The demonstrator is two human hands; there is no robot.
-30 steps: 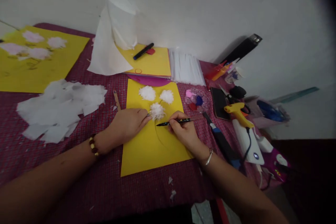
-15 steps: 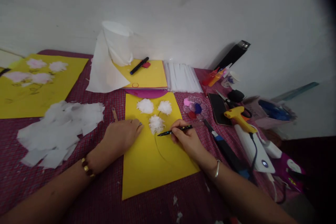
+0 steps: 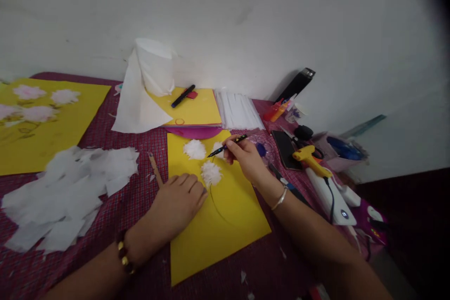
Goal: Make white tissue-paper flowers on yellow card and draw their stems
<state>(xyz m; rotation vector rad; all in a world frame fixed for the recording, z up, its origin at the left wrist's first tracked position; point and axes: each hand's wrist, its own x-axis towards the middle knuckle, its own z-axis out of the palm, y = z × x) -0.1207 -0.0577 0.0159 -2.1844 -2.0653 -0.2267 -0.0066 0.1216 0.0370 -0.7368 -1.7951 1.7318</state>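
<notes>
A black marker pen [image 3: 227, 146] is pinched in the fingers of my right hand [image 3: 246, 159], its tip pointing left between the white tissue-paper flowers. Under both hands lies a yellow sheet [image 3: 218, 248]. Three fluffy flowers sit on it: one at upper left [image 3: 194, 149], one in the middle [image 3: 211, 173], and one at upper right, partly hidden by my right hand. A thin curved line [image 3: 218, 208] runs down from the middle flower. My left hand [image 3: 179, 204] rests flat across the sheet's left edge, holding nothing. A brown stick [image 3: 155, 171] lies just beyond its knuckles.
White paper pieces [image 3: 70, 192] are heaped at left, below another yellow sheet [image 3: 66, 136] with pinkish flowers. A tissue roll [image 3: 154, 68] and white strips [image 3: 239, 110] stand along the wall. On the right are a yellow glue gun [image 3: 309, 159] and a white power strip [image 3: 333, 201].
My right hand has moved the marker pen up from below the middle flower to the gap between the upper flowers. My left hand has shifted right, further onto the sheet. The view has shifted slightly.
</notes>
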